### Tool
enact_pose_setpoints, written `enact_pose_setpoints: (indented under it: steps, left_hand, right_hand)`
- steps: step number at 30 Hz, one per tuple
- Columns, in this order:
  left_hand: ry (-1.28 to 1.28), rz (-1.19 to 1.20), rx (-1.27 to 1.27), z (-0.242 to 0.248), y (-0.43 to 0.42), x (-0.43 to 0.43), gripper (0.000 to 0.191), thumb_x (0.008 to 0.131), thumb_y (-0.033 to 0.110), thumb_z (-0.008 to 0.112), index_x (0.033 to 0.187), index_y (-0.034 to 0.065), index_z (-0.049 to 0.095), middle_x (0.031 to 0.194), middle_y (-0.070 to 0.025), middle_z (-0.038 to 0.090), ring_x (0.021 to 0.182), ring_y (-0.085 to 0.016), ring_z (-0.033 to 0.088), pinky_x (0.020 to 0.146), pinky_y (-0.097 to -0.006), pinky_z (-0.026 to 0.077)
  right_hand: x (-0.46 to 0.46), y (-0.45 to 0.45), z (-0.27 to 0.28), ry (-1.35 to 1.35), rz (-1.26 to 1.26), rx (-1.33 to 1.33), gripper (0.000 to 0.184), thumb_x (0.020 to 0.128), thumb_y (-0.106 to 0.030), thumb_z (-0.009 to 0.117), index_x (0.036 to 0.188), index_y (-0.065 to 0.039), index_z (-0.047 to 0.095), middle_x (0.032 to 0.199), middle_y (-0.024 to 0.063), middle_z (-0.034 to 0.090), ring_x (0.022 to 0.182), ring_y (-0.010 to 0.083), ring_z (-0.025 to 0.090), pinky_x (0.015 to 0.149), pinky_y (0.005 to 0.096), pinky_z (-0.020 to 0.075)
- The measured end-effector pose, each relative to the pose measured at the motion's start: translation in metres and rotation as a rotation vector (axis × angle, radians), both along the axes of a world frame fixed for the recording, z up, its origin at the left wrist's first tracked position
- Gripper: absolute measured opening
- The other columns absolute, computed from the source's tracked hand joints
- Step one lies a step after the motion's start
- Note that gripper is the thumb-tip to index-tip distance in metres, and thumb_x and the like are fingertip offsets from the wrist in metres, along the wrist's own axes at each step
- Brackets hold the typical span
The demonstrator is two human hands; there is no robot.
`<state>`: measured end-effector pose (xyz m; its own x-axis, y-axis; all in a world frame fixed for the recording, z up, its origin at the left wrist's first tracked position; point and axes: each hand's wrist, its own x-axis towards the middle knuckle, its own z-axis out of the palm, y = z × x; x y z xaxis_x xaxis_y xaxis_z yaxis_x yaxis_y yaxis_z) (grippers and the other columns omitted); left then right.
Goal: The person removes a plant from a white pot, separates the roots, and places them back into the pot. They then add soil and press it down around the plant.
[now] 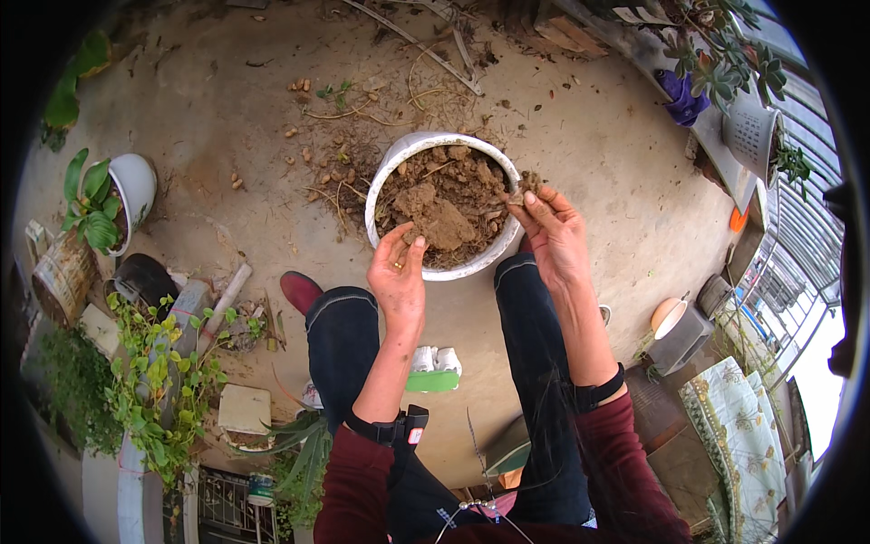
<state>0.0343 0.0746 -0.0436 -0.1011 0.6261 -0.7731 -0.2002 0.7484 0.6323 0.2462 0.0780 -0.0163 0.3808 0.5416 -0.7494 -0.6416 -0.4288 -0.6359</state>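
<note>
A white plant pot (pixel 374 228) stands on the floor in front of me, filled with crumbly brown soil (pixel 469 166) mixed with fine roots. My left hand (pixel 399 272), a ring on one finger, pinches the near left edge of a large flat clod of soil (pixel 445 224) over the pot. At the pot's right rim, my right hand (pixel 554 228) holds a small dirt-covered clump (pixel 529 183) between thumb and fingers. Whether that clump is root or soil is hard to tell.
Peanuts in shells (pixel 299 85) and dry roots lie scattered beyond the pot. A metal frame (pixel 421 51) lies farther off. Potted plants (pixel 132 197) stand at the left, with a trailing vine (pixel 156 381) nearer me. White shoes (pixel 435 360) are between my legs.
</note>
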Motion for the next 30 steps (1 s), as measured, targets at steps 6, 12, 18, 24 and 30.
enact_pose_setpoints:
  steps: [6, 12, 18, 24, 30]
  left_hand:
    - [0.028, -0.075, 0.031, 0.003, 0.003, -0.005, 0.034, 0.096, -0.003, 0.07, 0.13, -0.0041, 0.064, 0.122, -0.0097, 0.069, 0.11, -0.014, 0.065, 0.099, -0.0266, 0.054]
    - [0.067, -0.084, 0.036, -0.006, -0.002, -0.015, 0.035, 0.097, -0.002, 0.069, 0.131, -0.0041, 0.063, 0.126, -0.0109, 0.068, 0.113, -0.017, 0.066, 0.101, -0.0287, 0.054]
    - [0.108, -0.064, 0.029, -0.002, -0.003, -0.018, 0.041, 0.098, 0.008, 0.071, 0.137, -0.001, 0.061, 0.134, -0.0099, 0.065, 0.121, -0.019, 0.061, 0.106, -0.0337, 0.048]
    - [0.074, -0.101, 0.019, 0.0, -0.001, -0.011, 0.048, 0.099, 0.018, 0.073, 0.139, -0.001, 0.056, 0.137, -0.0129, 0.053, 0.12, -0.019, 0.058, 0.097, -0.0315, 0.055]
    - [0.011, -0.263, 0.153, -0.008, 0.001, -0.018, 0.058, 0.095, 0.028, 0.079, 0.14, 0.0006, 0.055, 0.138, -0.0119, 0.053, 0.125, -0.019, 0.057, 0.103, -0.0358, 0.051]
  right_hand:
    - [0.024, 0.049, 0.008, -0.52, -0.033, 0.047, 0.04, 0.096, -0.005, 0.071, 0.133, 0.006, 0.061, 0.123, 0.0199, 0.07, 0.115, 0.025, 0.07, 0.104, 0.0363, 0.0581]
    - [-0.047, -0.001, -0.015, -0.929, 1.253, 0.085, 0.067, 0.083, -0.019, 0.084, 0.143, -0.007, 0.057, 0.137, 0.0161, 0.061, 0.127, 0.0348, 0.06, 0.107, 0.0435, 0.0501]
    - [-0.067, -0.008, -0.044, -1.091, 1.418, 0.082, 0.075, 0.077, -0.021, 0.084, 0.144, -0.004, 0.054, 0.144, 0.0187, 0.054, 0.13, 0.0396, 0.054, 0.11, 0.0471, 0.0467]
    - [-0.041, 0.016, -0.015, -0.567, 1.202, 0.009, 0.057, 0.081, -0.022, 0.085, 0.13, 0.001, 0.068, 0.123, 0.0183, 0.071, 0.112, 0.0291, 0.067, 0.101, 0.0392, 0.0516]
    - [-0.007, 0.029, -0.007, -0.099, 1.138, -0.137, 0.049, 0.091, -0.029, 0.078, 0.124, 0.004, 0.07, 0.11, 0.0118, 0.074, 0.104, 0.0173, 0.065, 0.096, 0.0313, 0.0508]
